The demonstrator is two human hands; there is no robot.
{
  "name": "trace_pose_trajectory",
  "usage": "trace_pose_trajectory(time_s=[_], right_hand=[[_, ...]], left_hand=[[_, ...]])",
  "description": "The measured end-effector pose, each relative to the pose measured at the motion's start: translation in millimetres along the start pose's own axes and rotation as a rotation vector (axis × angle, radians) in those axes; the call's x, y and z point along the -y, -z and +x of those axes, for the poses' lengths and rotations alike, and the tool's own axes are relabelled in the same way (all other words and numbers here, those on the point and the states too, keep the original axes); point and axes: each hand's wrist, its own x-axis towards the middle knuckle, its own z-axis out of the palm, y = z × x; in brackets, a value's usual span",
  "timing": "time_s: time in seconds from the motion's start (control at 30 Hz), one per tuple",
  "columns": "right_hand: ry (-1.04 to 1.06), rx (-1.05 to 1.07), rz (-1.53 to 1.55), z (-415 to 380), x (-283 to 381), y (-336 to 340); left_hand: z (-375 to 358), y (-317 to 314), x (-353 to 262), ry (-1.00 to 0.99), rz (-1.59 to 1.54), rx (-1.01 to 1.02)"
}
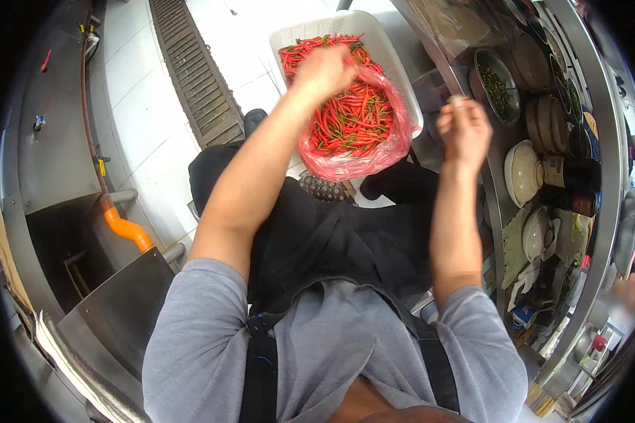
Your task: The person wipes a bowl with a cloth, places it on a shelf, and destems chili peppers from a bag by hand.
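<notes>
Many thin red chilies with green stems [353, 123] fill a pink plastic bag [353, 168] between my knees. Behind it, more red chilies [310, 49] lie in a white mesh basket [400, 77], and the bag partly overlaps this basket. My left hand [326, 70] is over the chilies where bag and basket meet; its fingers are smeared by motion and I cannot see what they hold. To the right of the basket, my right hand [466, 134] is raised with curled fingers. Something small and pale may be at its fingertips, too blurred to name.
A metal shelf on the right holds a bowl of chopped greens [497, 84], white bowls [522, 173] and stacked dishes. On the left stand a steel cabinet [56, 134] and an orange pipe [127, 227]. A floor drain grate [194, 67] runs across white tiles.
</notes>
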Motion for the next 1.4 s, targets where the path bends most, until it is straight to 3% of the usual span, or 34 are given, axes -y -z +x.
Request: trace_pose_trajectory(time_s=[0.13, 0.17, 0.23, 0.3, 0.33, 0.37, 0.43, 0.5, 0.57, 0.63, 0.67, 0.73, 0.77, 0.87, 0.9, 0.93, 1.07, 1.13, 1.27, 1.4], right_hand=[[0.334, -0.235, -0.265, 60.4, 63.8, 37.1], [0.364, -0.211, -0.449, 83.6, 66.3, 54.5], [0.594, -0.109, -1.249, 124.0, 58.7, 88.5], [0.588, -0.048, -1.406, 142.6, 49.9, 108.8], [0.575, 0.019, -1.556, 150.0, 45.0, 115.1], [0.579, 0.028, -1.556, 147.2, 48.9, 111.2], [0.455, -0.079, -1.488, 129.2, 61.9, 95.8], [0.499, -0.111, -1.424, 128.0, 54.4, 95.4], [0.547, -0.153, -1.361, 123.1, 53.6, 89.7], [0.799, -0.214, -1.14, 102.2, 56.1, 62.4], [0.798, -0.21, -1.136, 93.9, 51.5, 51.9], [0.741, -0.101, -0.776, 74.0, 40.4, 31.2], [0.588, 0.033, -0.731, 57.3, 38.0, 18.2], [0.62, 0.424, -0.858, 23.8, 8.5, -2.3], [0.486, 0.499, -0.846, 12.5, -1.8, -7.3], [0.485, 0.565, -0.833, 7.6, -16.2, -8.5], [0.444, 0.557, -0.844, -1.1, -43.9, -13.7], [0.549, 0.555, -0.85, 6.4, -46.1, -16.0], [0.409, 0.582, -0.872, 17.4, -53.2, -11.8], [0.466, 0.539, -0.915, 15.5, -61.4, -7.7]], left_hand=[[37.3, 13.3, 28.5, 0.136, 0.039, -0.05], [44.1, 4.5, 42.1, 0.135, 0.08, -0.062], [48.8, -8.5, 54.8, 0.107, 0.135, 0.018], [47.9, -9.8, 50.4, 0.079, 0.192, 0.097], [44.7, -8.6, 44.4, 0.015, 0.147, -0.022], [39.1, -4.0, 36.0, -0.044, 0.105, -0.141], [26.7, 16.7, 9.4, -0.055, 0.015, -0.131], [12.1, 19.3, -6.0, -0.078, -0.069, -0.115], [-0.7, 9.8, -13.5, -0.09, -0.063, 0.099], [-16.2, -12.2, -18.3, -0.095, 0.093, 0.263], [-17.9, -41.5, -8.1, -0.084, 0.128, 0.287], [-29.0, -48.1, -22.0, -0.019, 0.191, 0.326], [-31.7, -52.0, -24.7, -0.023, 0.215, 0.344], [-29.7, -66.9, -18.3, -0.009, 0.218, 0.296], [-29.0, -68.5, -16.6, -0.012, 0.229, 0.306], [-28.5, -69.1, -13.6, -0.038, 0.207, 0.314], [-30.5, -59.5, -10.1, -0.084, 0.168, 0.352], [-33.5, -55.6, -16.9, -0.094, 0.185, 0.36], [-28.5, -59.8, -22.4, -0.137, 0.267, 0.39], [-25.5, -46.7, -30.2, -0.149, 0.223, 0.439]])
